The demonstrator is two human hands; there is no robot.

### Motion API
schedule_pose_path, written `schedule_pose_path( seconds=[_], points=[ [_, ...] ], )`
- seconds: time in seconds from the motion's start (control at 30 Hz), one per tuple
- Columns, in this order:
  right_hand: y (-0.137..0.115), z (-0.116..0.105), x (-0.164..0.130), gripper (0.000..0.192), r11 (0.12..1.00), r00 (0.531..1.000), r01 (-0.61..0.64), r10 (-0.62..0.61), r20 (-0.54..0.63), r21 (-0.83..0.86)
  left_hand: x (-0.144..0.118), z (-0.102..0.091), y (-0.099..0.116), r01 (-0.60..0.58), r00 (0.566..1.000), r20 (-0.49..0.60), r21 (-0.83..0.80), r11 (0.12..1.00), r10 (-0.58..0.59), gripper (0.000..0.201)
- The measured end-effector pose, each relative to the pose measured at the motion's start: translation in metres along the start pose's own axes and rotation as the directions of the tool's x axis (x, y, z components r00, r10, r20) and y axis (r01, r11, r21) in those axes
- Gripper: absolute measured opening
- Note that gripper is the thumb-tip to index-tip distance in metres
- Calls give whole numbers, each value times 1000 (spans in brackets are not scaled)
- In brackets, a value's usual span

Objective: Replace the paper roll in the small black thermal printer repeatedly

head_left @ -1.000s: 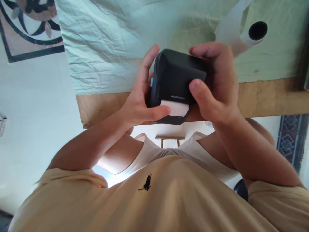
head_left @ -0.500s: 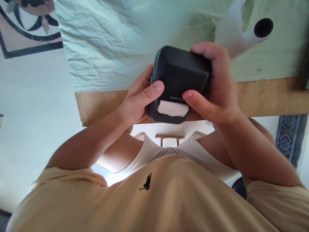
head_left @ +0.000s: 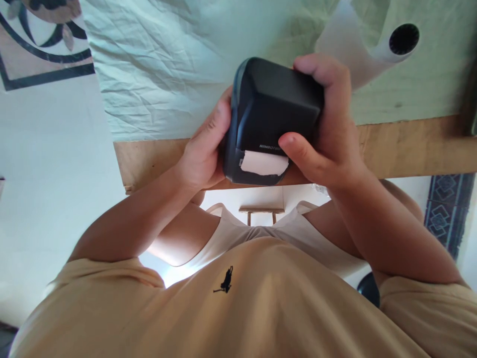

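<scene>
A dark label printer [head_left: 279, 109] with a small brand print is held tilted above the table's front edge. Out of its slot, on the side towards me, sticks a pinkish-white paper label [head_left: 264, 163] with a torn-looking edge. My left hand [head_left: 206, 141] grips the printer's left side, its thumb lying along that edge and its other fingers hidden behind. Around the right side wraps my right hand [head_left: 331, 119], the thumb on the front face near the print and a finger over the far corner.
Wrinkled pale green cloth [head_left: 156, 74] covers the table, leaving a bare wooden edge strip [head_left: 417, 146] in front. At the back right lies a white roll [head_left: 404, 40] with a dark core, partly unrolled. A dark object [head_left: 473, 109] stands at the right edge.
The printer has risen slightly, away from me and a little left. My left thumb has slid off its front face onto the left side. My right hand keeps its grip.
</scene>
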State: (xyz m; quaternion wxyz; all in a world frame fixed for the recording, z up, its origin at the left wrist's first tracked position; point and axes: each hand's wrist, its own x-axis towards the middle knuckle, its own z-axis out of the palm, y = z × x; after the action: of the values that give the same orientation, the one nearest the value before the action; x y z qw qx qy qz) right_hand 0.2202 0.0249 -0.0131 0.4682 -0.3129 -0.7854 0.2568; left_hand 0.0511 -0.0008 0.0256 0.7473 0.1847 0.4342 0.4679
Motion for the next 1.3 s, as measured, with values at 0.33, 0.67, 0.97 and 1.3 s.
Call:
schedule_pose_path(
  seconds=[0.33, 0.67, 0.97, 1.3],
  points=[
    [-9, -7, -1, 51, 995, 993, -96, 96, 63, -4, 3, -17, -2, -82, 995, 59, 8, 997, 82, 37],
    [-6, -4, -3, 58, 993, 993, -97, 92, 75, 63, -1, 4, 13, -44, 999, -36, -219, 975, 37, 25],
    [-7, -5, -5, 57, 991, 988, -129, 125, 89, 33, 4, -8, 10, -61, 989, -142, -61, 996, 52, 29],
    [-8, -7, -1, 53, 998, 996, -70, 69, 64, 8, 1, 3, 15, -38, 998, -62, -194, 980, 27, 31]
  ],
)
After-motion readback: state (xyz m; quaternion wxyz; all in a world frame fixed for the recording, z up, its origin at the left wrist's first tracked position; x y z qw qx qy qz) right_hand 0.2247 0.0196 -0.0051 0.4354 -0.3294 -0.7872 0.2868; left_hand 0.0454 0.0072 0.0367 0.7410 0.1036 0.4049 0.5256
